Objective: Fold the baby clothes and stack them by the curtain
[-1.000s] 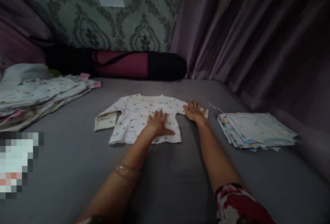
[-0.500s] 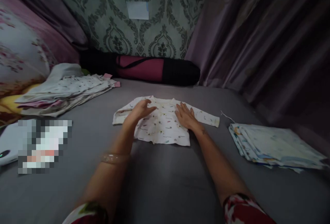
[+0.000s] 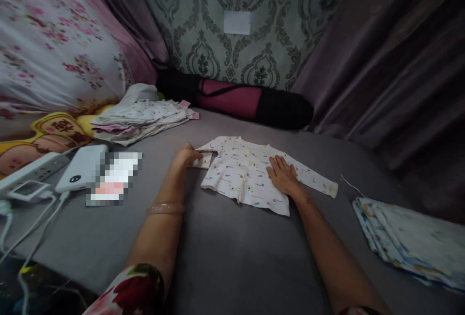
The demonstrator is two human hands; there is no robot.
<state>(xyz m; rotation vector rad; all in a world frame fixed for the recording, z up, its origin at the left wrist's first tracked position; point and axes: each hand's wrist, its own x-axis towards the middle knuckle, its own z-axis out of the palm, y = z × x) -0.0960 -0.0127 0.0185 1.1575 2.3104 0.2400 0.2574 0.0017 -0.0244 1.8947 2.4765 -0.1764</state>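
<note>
Head view: small printed shirt (image 3: 241, 172) lies spread out

We see the shirt before the long bag (image 3: 228, 98), nearer to us. Our right hand (image 3: 283, 174) lies flat on it, fingers apart; our left hand (image 3: 186, 155) is at one sleeve (image 3: 205, 162), whether pinching we cannot tell.

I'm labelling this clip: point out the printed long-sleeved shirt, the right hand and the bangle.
Printed long-sleeved shirt (image 3: 247, 172), head view, middle of body.
Right hand (image 3: 283, 175), head view, back of hand.
Bangle (image 3: 165, 208), head view, front of band.
</note>
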